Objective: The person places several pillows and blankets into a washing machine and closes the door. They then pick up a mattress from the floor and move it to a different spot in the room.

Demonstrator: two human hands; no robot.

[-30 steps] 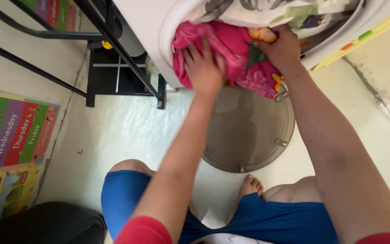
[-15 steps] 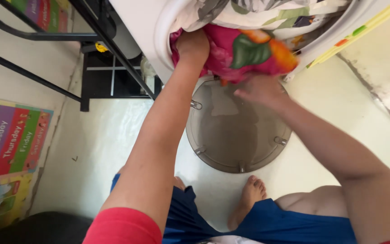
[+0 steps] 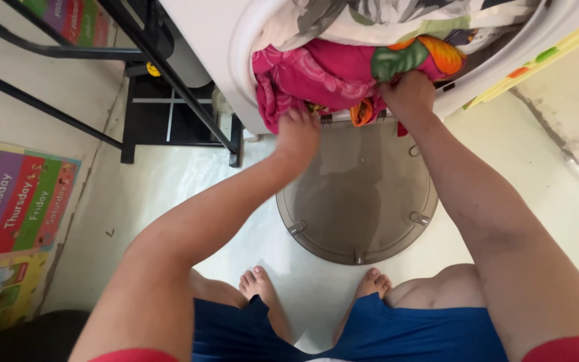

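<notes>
The bright pink floral cloth with orange and green blooms (image 3: pixel 330 70) sits bunched in the round mouth of the white front-loading washing machine (image 3: pixel 216 40), at twelve o'clock from where I crouch. Part of it spills over the lower lip of the opening, and that hanging part is where both my hands are. My right hand (image 3: pixel 407 94) has its grip closed on the cloth at the lip, fingers buried in a fold just under the orange and green patch, so the bulk is held up instead of sliding out. My left hand (image 3: pixel 296 134) is at the sagging pink edge around eleven o'clock; its fingers curl against the cloth, but I cannot tell whether they have truly closed on it or only press it. The cloth looks soft, thick and heavily rumpled, with deep folds. Above it, farther into the drum, lies a pale sheet printed with grey and green leaves (image 3: pixel 397 17). Directly below my hands the smoky translucent round door (image 3: pixel 363 201) hangs open over the pale glossy floor (image 3: pixel 182 194). My bare feet (image 3: pixel 256 285) rest at six o'clock. A black metal frame (image 3: pixel 162 100) stands at ten o'clock, and a colourful striped play mat (image 3: pixel 11 201) lies at nine o'clock.
</notes>
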